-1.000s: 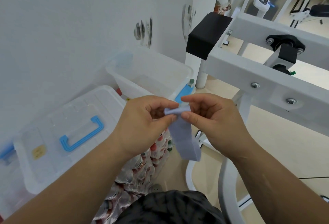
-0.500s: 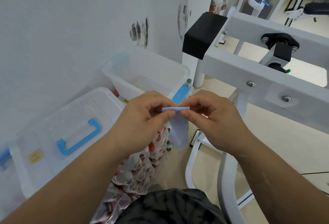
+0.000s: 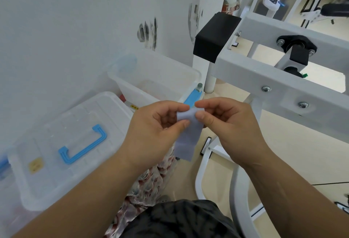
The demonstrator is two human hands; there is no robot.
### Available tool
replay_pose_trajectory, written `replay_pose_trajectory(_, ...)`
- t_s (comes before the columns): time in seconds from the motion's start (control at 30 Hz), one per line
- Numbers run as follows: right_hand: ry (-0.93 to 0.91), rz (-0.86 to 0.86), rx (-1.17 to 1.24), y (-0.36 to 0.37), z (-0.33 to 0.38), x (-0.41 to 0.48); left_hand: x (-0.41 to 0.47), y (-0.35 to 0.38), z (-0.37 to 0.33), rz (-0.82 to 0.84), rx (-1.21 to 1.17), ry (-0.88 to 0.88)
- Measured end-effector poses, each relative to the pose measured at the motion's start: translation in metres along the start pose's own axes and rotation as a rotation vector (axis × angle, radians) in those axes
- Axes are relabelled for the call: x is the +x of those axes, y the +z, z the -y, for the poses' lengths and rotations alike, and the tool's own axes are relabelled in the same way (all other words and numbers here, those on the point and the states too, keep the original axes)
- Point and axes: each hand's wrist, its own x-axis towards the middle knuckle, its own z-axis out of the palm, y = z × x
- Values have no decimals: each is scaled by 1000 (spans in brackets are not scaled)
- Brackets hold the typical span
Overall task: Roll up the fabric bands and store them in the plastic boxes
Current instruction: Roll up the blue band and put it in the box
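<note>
A pale blue fabric band point(image 3: 187, 137) hangs in front of me, its top end folded over between my fingers. My left hand point(image 3: 154, 132) pinches the left side of that top end between thumb and forefinger. My right hand point(image 3: 226, 124) pinches the right side, thumb on the front. The loose tail droops below both hands. An open clear plastic box point(image 3: 156, 79) stands against the wall beyond my hands. A closed clear plastic box with a blue handle point(image 3: 62, 143) sits lower left.
A white metal machine frame point(image 3: 279, 84) with a black end cap point(image 3: 213, 37) crosses the right side at hand height. Its white tube legs point(image 3: 204, 164) stand on the beige floor. The white wall fills the left. Patterned fabric point(image 3: 151, 181) lies below my hands.
The hanging tail is shorter than a second ago. The top end has turned over between my fingers, and both hands have shifted slightly.
</note>
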Motion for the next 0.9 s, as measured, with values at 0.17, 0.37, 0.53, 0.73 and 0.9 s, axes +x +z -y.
replay_pose_trajectory(0.17,-21,92,-76,-2,1,1,0,-1,0,-42,112,48)
replay_pose_trajectory(0.37,-82,94,-194,-3,0,4,1,-5,1,10,115,73)
replay_pose_trajectory(0.53,-27,102,-60,0,-1,0,4,-7,3,59,112,87)
replay_pose_trajectory(0.73,18,36,108,4,-2,1,2,-5,2,58,-26,54)
replay_pose_trajectory(0.9,52,92,83,-1,0,-1,5,-6,2,22,69,84)
